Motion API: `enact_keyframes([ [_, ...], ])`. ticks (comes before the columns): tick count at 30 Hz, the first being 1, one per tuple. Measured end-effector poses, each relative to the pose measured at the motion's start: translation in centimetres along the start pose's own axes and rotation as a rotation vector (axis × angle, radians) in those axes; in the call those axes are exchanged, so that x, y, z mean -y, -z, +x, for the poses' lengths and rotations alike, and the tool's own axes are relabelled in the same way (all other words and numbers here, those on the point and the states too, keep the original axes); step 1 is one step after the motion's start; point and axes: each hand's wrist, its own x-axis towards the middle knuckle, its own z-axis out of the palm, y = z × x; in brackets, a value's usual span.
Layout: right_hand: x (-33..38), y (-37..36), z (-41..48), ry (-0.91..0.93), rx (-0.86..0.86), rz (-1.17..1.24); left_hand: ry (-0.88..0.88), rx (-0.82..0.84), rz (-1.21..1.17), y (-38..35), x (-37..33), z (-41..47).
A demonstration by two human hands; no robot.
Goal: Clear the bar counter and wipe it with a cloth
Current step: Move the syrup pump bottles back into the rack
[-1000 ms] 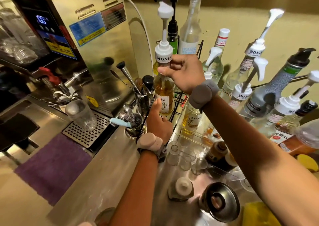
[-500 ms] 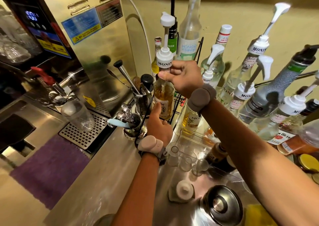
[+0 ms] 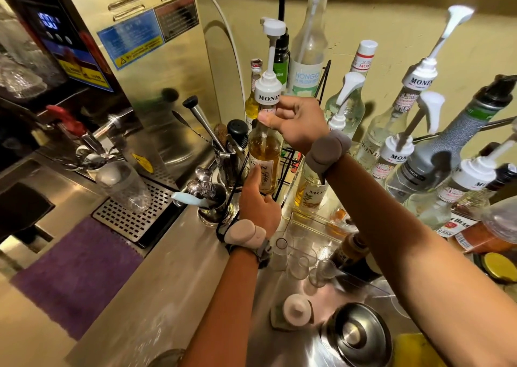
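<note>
An amber syrup bottle with a white pump top stands at the back of the steel bar counter, beside a black wire rack. My right hand is closed around its neck just under the pump collar. My left hand rests against the bottle's lower body and label, fingers wrapped toward it. A purple cloth lies flat on the counter at the left, away from both hands.
A steel hot-water machine stands at the left with a drip tray and a glass on it. A tool holder sits next to the bottle. Many pump bottles crowd the right. Small glasses, a lid and a steel shaker lie near.
My hands keep their hold on the syrup bottle; bottle and hands have shifted only slightly in the view as my head moved.
</note>
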Motion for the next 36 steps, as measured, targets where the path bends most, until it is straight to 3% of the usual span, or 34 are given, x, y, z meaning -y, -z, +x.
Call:
enact_keyframes([
  [11, -0.2, -1.0, 0.2, -0.06, -0.019, 0.012, -0.011, 0.013, 0.011, 0.2, 0.1, 0.3],
  [28, 0.1, -1.3, -0.5, -0.139, -0.083, 0.074, -0.091, -0.111, 0.015, 1.1, -1.1, -1.3],
  [36, 1.4, 0.8, -4.9, -0.21, -0.15, -0.055, -0.176, -0.121, 0.078, 3.0, -2.4, -4.3],
])
